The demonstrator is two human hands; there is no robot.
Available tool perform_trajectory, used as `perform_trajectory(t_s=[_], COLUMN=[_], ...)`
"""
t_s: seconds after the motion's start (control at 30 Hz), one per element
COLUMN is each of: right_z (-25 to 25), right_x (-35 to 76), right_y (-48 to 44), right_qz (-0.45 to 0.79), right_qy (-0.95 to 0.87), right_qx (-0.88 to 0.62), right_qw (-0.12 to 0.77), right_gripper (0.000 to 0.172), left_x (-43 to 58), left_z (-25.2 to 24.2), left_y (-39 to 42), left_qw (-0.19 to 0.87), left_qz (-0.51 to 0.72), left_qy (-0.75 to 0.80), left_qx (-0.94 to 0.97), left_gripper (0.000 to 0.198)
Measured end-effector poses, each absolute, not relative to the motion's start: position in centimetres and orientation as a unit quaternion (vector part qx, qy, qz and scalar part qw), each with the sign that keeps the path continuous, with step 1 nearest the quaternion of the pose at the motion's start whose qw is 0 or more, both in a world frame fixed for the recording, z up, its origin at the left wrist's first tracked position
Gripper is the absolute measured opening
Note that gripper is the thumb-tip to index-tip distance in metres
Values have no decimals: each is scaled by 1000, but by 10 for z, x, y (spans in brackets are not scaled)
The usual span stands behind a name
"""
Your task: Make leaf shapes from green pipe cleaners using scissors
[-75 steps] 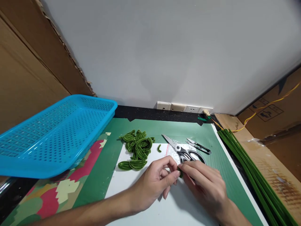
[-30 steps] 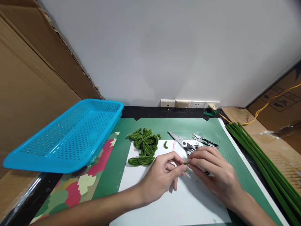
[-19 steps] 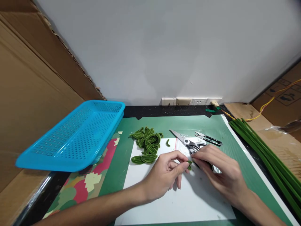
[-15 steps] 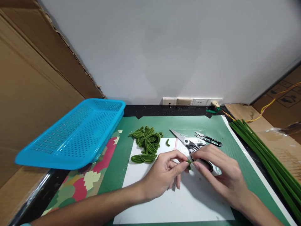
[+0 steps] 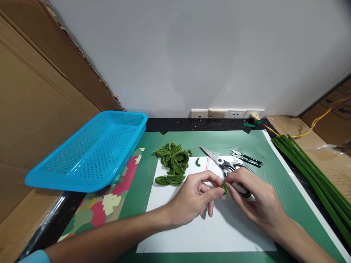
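Between my two hands is a small curled piece of green pipe cleaner (image 5: 224, 188), bent into a loop. My left hand (image 5: 189, 201) pinches it from the left between thumb and forefinger. From the right, the closed fingertips of my right hand (image 5: 259, 199) grip its other side and partly hide it. Below them lies a white sheet (image 5: 208, 233). Leaf shapes of bent green pipe cleaner (image 5: 175, 159) lie heaped at the sheet's upper left. A short curved offcut (image 5: 197, 162) rests apart from them. Scissors with black-and-grey handles (image 5: 219, 161) lie behind my right hand, their handles partly covered.
Thread snips (image 5: 246, 158) lie beyond the scissors. At the left stands a blue perforated basket (image 5: 85, 184). Long green pipe cleaners (image 5: 309, 175) lie bundled along the right edge. Wall sockets (image 5: 218, 114) and a plugged-in cable (image 5: 255, 117) are at the back, with cardboard on both sides.
The pipe cleaner piece between my fingers now shows more clearly as a curled loop. My right fingertips have shifted slightly around it. The whole view has moved a little.
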State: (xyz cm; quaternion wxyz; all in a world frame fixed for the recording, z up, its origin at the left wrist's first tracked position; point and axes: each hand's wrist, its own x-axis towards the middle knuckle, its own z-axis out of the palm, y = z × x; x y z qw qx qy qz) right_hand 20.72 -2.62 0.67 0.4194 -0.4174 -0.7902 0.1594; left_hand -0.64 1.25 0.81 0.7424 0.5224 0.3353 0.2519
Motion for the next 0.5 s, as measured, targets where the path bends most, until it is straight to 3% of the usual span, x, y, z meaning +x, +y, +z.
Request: perform_trajectory(t_s=[0.2, 0.5], right_z=[0, 6], right_x=[209, 205], right_y=[-28, -30], right_qz=[112, 17], right_qy=[-816, -807], right_qx=[-385, -395], right_qw=[417, 439], right_gripper=[37, 25], left_x=[-7, -7], left_z=[9, 15], left_y=[13, 11], left_qw=[743, 721], left_qz=[242, 209], left_qy=[336, 335], left_qx=[525, 569], left_gripper=[35, 36])
